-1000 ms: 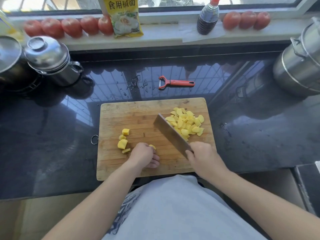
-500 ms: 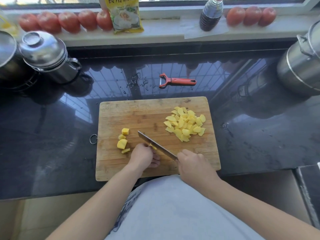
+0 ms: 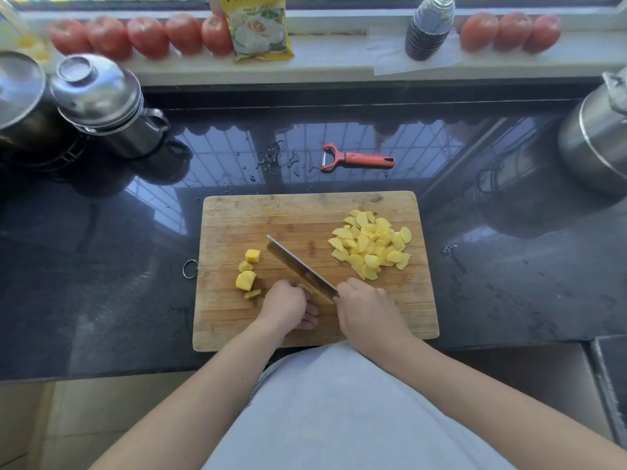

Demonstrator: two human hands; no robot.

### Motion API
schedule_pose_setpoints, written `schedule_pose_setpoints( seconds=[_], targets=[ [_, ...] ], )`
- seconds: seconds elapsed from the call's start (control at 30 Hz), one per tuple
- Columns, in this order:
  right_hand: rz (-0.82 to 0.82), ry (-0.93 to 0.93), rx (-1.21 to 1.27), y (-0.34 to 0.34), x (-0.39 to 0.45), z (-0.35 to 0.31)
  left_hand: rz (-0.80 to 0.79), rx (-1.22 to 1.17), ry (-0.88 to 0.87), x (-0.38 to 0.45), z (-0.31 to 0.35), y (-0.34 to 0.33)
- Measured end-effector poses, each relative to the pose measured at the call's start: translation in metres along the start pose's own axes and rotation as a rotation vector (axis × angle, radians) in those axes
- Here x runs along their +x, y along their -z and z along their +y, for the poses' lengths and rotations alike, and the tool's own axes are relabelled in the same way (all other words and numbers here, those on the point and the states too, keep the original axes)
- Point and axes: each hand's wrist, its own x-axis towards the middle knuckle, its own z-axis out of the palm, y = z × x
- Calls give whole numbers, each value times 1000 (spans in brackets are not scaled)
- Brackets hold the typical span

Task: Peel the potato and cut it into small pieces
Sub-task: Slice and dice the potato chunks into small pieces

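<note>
Right hand point(image 3: 368, 312) grips the cleaver point(image 3: 298, 269); left hand point(image 3: 288, 308) curls over a hidden potato piece.

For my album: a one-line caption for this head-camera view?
Right hand slicing with a cleaver beside the left hand on a wooden cutting board.
</note>
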Motion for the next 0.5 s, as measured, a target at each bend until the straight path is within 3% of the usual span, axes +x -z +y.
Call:
schedule_pose_setpoints(
  seconds=[0.5],
  targets=[
    [-117, -2, -122, 6, -27, 8, -20, -33, -7, 5, -4, 2]
  ],
)
